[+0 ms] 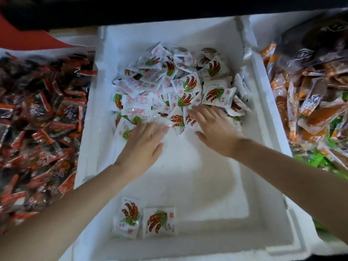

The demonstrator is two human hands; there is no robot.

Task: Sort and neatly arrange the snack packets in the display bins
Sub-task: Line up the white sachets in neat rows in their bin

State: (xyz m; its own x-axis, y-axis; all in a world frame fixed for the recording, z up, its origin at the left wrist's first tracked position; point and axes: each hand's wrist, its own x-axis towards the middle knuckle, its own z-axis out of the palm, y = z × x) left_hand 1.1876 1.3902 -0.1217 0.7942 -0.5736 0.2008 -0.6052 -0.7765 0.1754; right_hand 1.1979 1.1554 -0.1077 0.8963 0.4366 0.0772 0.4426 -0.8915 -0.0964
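Observation:
A white foam bin (190,178) fills the middle of the view. A loose heap of small white snack packets (169,85) with red-and-green prints lies in its far half. Two of the same packets (146,220) lie flat side by side near the front wall. My left hand (145,146) reaches to the heap's near edge with straight fingers resting on packets. My right hand (214,127) lies beside it, fingers spread flat on the packets at the heap's near right. Neither hand grips anything.
A bin of red-and-black packets (37,119) stands on the left. On the right is a bin of orange and green packets (310,110) with a large dark bag (320,36) on top at the back. A red sheet (28,38) lies at far left.

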